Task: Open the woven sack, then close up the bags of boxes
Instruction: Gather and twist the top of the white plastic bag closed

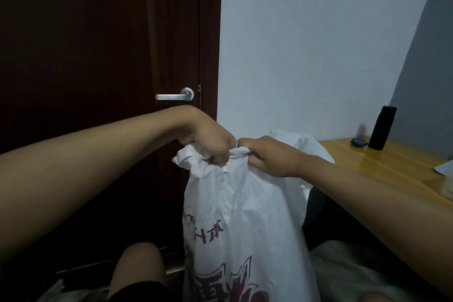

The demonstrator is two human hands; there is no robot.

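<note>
A tall white plastic bag (245,216) with dark red printed characters stands upright in front of me, its top bunched together. My left hand (208,142) grips the gathered top from the left, fingers curled down over the crumpled plastic. From the right, my right hand (272,157) pinches a twisted strand of the same bag top. The two hands nearly touch over the bag mouth. What the bag holds is hidden. No woven sack is clearly visible.
A dark brown door (98,56) with a metal lever handle (175,95) stands behind on the left. A wooden desk (382,162) at right carries a black cylindrical bottle (382,127) and a small dark object (358,142). My knee (138,267) is below.
</note>
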